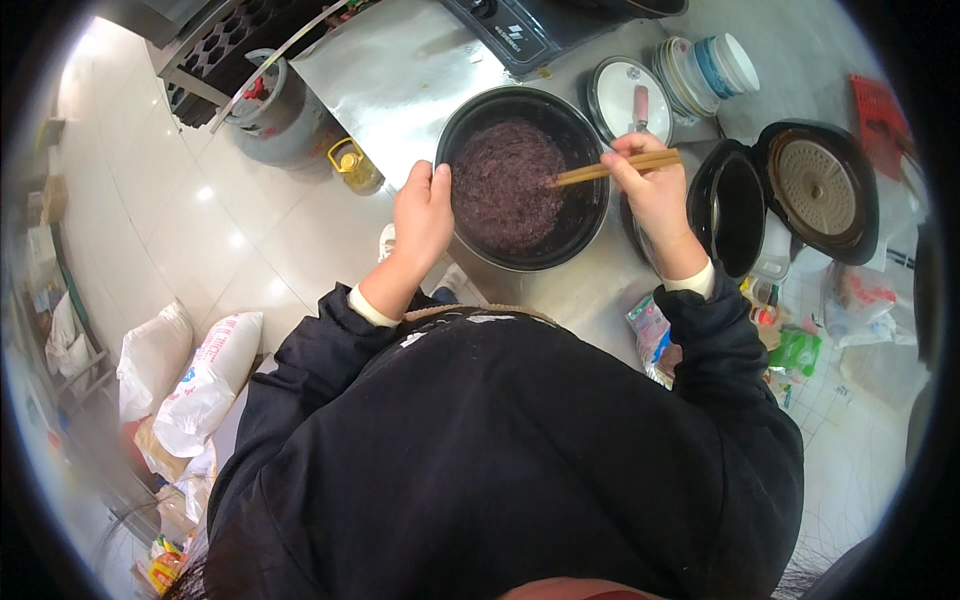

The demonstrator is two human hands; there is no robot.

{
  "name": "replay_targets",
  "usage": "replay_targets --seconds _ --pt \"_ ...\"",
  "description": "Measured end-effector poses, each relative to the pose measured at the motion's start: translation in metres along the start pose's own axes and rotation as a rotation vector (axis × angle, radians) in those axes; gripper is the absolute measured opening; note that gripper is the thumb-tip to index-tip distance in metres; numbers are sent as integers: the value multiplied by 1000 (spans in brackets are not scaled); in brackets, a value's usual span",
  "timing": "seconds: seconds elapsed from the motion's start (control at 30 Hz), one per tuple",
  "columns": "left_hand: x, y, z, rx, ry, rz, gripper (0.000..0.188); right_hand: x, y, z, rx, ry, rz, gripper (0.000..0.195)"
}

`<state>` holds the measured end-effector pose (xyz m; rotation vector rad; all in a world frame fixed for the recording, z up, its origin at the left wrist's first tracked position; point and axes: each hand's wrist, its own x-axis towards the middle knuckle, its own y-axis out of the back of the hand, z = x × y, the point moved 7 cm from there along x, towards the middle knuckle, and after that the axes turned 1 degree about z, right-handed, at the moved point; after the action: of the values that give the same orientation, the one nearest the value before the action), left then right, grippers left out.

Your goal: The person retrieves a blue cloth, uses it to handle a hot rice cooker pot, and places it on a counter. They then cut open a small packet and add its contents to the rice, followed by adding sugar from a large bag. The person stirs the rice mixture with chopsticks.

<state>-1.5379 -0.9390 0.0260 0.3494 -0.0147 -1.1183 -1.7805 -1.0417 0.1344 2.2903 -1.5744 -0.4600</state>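
Observation:
My left hand [425,214] grips the left rim of a round dark inner pot [589,217], its thumb on top of the edge. Inside the pot lies a mass of dark purple cooked grain [506,187], probably rice. My right hand [651,184] holds a pair of wooden chopsticks [592,174] over the pot's right rim. Their tips touch the purple grain on its right side. Just right of my right hand is a rice cooker [739,210] with its lid [821,184] tilted up.
A gas stove [517,37] stands beyond the pot on the metal counter [375,67]. Stacked plates and bowls [686,79] and a glass lid [619,94] sit behind my right hand. On the floor at left are a gas cylinder [274,124], an oil bottle [354,166] and white sacks [210,375].

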Motion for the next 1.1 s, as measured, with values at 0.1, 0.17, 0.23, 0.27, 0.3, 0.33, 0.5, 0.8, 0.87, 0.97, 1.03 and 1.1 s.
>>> replay_targets --seconds 0.1,0.17,0.23,0.27,0.3,0.33,0.5,0.8,0.87,0.97,1.03,1.1 --pt "4 0 -2 -39 -2 20 31 -9 -23 -6 88 -4 -265 9" --pt "3 2 -1 -58 -13 52 32 -15 -26 2 138 -56 -401 11" --pt "-3 5 0 -25 31 52 31 -9 -6 6 120 -173 -265 13" --pt "-5 5 0 -9 54 52 31 -6 8 4 107 -208 -71 14" --pt "-6 5 0 0 41 58 30 -2 18 3 113 -174 40 18" --pt "-5 3 -1 8 29 65 30 0 20 1 45 -126 53 13" --pt "-2 1 2 -10 14 89 29 3 -1 -12 -621 48 -223 7" --pt "-1 1 11 -35 -11 153 29 2 -105 -13 -1550 309 -730 17" --pt "3 -2 7 -44 -17 141 30 9 -114 -18 -1586 357 -761 17" --pt "4 1 6 -28 -56 178 31 40 -88 -40 -1571 451 -568 15" --pt "3 -1 8 -30 -12 167 31 59 -67 -29 -1611 390 -486 13" --pt "4 0 8 -37 0 185 31 23 -83 8 -1547 474 -567 13"
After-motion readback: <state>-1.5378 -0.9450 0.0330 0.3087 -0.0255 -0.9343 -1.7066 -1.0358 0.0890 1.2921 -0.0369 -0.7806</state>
